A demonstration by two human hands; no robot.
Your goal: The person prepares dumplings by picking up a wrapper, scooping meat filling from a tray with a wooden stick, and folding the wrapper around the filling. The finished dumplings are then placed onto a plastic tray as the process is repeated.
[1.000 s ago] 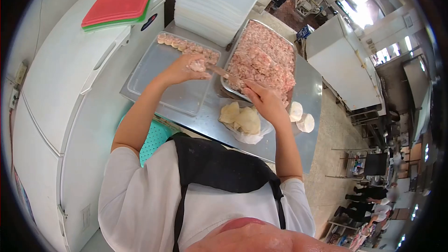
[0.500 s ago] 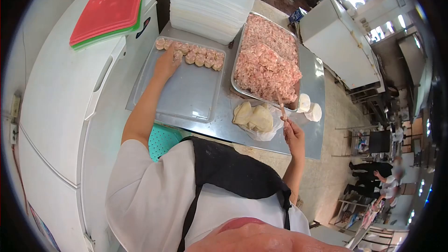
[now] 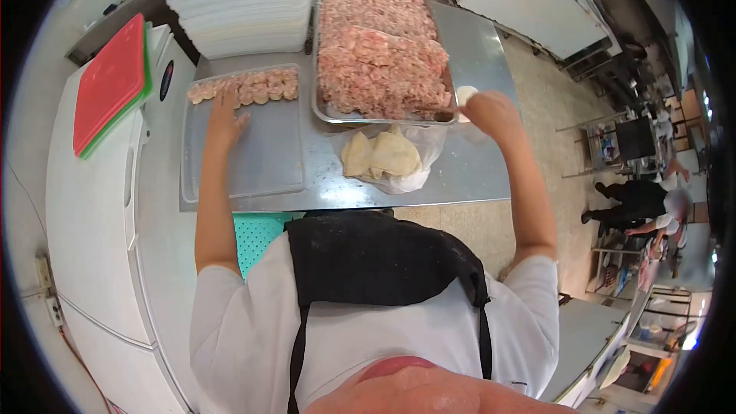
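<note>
1. Dumplings (image 3: 247, 87) lie in a row along the far edge of a clear plastic tray (image 3: 253, 161) at centre left of the frame, packed side by side so the near part of the tray stays bare.
2. The left hand (image 3: 224, 120) rests flat on that tray just below the row, fingers spread and holding nothing, fingertips almost at the dumplings.
3. The right hand (image 3: 491, 113) sits at the near right corner of the metal pan of minced filling (image 3: 379, 54), upper centre. It seems curled around a thin stick-like tool whose tip touches the pan's rim, but the grip is turned away and cannot be told for certain.
4. A round wrapper (image 3: 464, 94) shows just beyond that hand.
5. Dough pieces in a plastic bag (image 3: 383, 155) lie between the two hands, below the pan, within easy reach of either.
6. Stacked white trays (image 3: 241, 4) stand at upper left; red and green boards (image 3: 111, 84) lie on the white freezer (image 3: 92, 207) at left.
</note>
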